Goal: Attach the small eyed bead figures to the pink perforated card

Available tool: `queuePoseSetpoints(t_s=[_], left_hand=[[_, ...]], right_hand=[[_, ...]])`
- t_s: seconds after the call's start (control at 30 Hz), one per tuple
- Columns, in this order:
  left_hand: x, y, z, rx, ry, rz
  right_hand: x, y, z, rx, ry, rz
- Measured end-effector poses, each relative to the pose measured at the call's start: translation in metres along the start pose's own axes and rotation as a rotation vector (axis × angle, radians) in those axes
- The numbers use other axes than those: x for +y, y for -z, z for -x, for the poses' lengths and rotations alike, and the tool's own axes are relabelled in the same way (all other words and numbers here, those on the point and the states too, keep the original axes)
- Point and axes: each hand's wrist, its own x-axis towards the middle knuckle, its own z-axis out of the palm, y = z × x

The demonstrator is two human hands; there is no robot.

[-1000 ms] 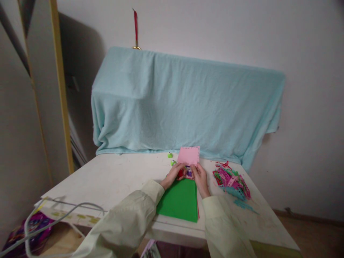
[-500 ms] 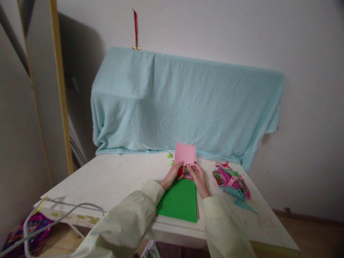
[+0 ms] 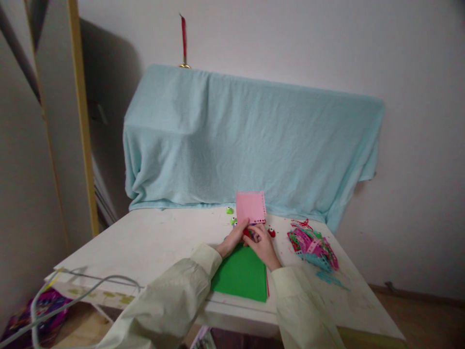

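Observation:
A square pink sheet of paper (image 3: 250, 206) stands raised, its right and lower edges lined with small punched holes. My left hand (image 3: 234, 237) is closed on its lower left corner. Just below the paper, my right hand (image 3: 261, 242) has its fingers bent and pinched around a small red piece (image 3: 247, 233), mostly covered by the fingers, so its kind cannot be made out. Beneath both hands lies a stack of green paper (image 3: 241, 274), with a red edge showing at its right. Small bright green pieces with white eyes (image 3: 229, 210) and a red one (image 3: 271, 231) lie nearby.
A pile of punched paper strips (image 3: 312, 246) in pink, red, green and blue lies on the right of the white table (image 3: 156, 232). A light blue cloth (image 3: 254, 140) hangs behind. Grey cables (image 3: 109, 277) cross the left front edge.
My right hand has shifted left, its fingers curling in below the paper. The pink paper has turned a little more upright. A red piece with white eyes now shows right of my hand.

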Motion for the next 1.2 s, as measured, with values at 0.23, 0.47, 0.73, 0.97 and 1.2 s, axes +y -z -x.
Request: queuePoseSetpoints(t_s=[0.23,0.47,0.73,0.97,1.2], left_hand=[[0.0,-0.001,0.001,0.024,-0.037,-0.072],[0.002,0.002,0.001,0.107,-0.056,-0.07],[0.012,0.007,0.003,0.347,-0.175,-0.057],[0.018,0.008,0.006,0.419,-0.254,-0.134],[0.019,0.008,0.009,0.342,-0.28,-0.084]], right_hand=[[0.001,-0.001,0.001,-0.021,-0.015,-0.01],[0.006,-0.001,-0.001,0.004,-0.046,-0.037],[0.006,-0.001,-0.002,0.022,-0.256,-0.27],[0.006,0.004,-0.008,0.165,-0.293,-0.426],[0.018,0.005,-0.01,0.161,-0.381,-0.552]])
